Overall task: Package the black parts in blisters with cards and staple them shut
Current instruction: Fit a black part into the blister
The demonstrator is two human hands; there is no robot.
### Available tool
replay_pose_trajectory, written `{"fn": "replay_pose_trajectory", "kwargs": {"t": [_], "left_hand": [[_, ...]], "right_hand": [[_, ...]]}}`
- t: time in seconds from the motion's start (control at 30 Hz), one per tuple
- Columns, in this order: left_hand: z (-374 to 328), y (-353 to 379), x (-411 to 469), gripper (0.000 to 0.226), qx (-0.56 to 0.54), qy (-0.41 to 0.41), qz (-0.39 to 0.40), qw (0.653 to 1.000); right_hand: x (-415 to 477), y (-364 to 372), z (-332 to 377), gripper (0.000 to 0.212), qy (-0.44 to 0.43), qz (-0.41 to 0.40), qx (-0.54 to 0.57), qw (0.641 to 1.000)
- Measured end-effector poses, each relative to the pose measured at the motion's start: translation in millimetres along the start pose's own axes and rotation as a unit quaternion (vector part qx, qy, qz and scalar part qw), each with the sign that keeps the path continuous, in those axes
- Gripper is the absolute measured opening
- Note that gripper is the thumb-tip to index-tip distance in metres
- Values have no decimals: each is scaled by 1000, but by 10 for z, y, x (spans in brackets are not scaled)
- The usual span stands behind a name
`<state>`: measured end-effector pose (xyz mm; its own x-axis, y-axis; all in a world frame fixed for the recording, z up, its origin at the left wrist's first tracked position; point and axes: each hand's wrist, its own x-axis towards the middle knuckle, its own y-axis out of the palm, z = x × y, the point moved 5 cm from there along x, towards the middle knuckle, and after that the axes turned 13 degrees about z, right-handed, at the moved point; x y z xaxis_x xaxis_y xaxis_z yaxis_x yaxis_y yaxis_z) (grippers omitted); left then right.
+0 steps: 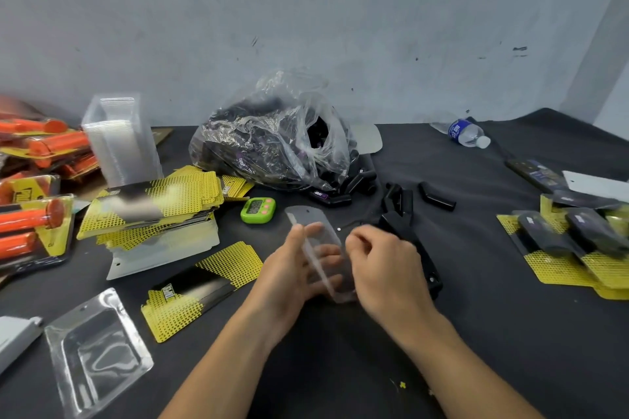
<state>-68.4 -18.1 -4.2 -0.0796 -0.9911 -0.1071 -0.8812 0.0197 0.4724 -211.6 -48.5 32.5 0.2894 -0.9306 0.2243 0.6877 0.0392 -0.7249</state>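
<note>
Clear blister [323, 255] is up off the tabletop [340, 357], gripped in left hand [292, 272], thumb over its edge. Right hand [384, 265] is curled against its other side; I can't tell if it pinches. Black stapler [430, 275] sits just behind right hand, partly hidden. Card [200, 292] lies just left of left hand; green timer [258, 210] and parts bag [272, 143] are beyond.
</note>
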Motion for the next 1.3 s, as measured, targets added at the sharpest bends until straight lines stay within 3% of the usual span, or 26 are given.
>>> {"fn": "replay_pose_trajectory", "kwargs": {"t": [0.07, 0.13, 0.27, 0.43, 0.53, 0.6, 0.7, 0.73, 0.8, 0.83, 0.87, 0.9, 0.97, 1.0, 1.03, 1.13, 1.3], "left_hand": [[-21, -49, 5, 54, -46, -14, -6, 999], [-44, -111, 5, 56, -56, -28, -7, 998], [-65, -186, 41, 55, -52, -33, 15, 998], [-71, -276, 106, 54, -51, -19, -8, 998], [-89, -329, 113, 56, -66, -6, -27, 997], [-90, -343, 108, 58, -73, -11, -31, 997], [-78, -351, 112, 58, -78, -16, -34, 996], [-78, -352, 120, 57, -79, -14, -35, 996], [-92, -362, 131, 57, -72, -8, -41, 996], [-96, -362, 132, 57, -69, -6, -45, 997], [-100, -359, 131, 56, -68, -5, -46, 997], [-105, -357, 127, 56, -71, -5, -44, 997], [-108, -351, 116, 56, -75, -5, -36, 997], [-105, -348, 110, 56, -73, -6, -33, 997], [-101, -348, 104, 56, -70, -7, -31, 997], [-106, -340, 90, 58, -57, -5, -28, 998], [-120, -255, 56, 57, -31, -4, -12, 999]], "right_hand": [[59, -271, 62, 14, -48, -99, 2, 994], [296, -540, 19, 17, -39, -128, -10, 991], [930, -726, -134, 24, 63, 64, -166, 982], [1169, -288, 11, 6, -14, 217, -394, 893], [1168, -24, -5, 18, -9, 268, -475, 838], [1120, 119, 15, 11, -23, 273, -514, 813], [1086, 185, 129, 12, -70, 250, -523, 812], [1098, 138, 191, 15, -85, 224, -483, 842], [1107, -63, 319, 25, -103, 145, -302, 937], [1067, -180, 334, 26, -86, 117, -152, 978], [986, -247, 317, 23, -61, 110, 46, 991], [870, -241, 285, 22, -32, 123, 265, 956], [579, -68, 224, 27, 21, 182, 580, 793], [446, 18, 186, 28, 41, 206, 655, 726], [337, 93, 141, 27, 61, 225, 692, 683], [178, 234, 53, 22, 82, 263, 743, 610], [163, 218, -12, 29, 63, 262, 779, 566]]}}
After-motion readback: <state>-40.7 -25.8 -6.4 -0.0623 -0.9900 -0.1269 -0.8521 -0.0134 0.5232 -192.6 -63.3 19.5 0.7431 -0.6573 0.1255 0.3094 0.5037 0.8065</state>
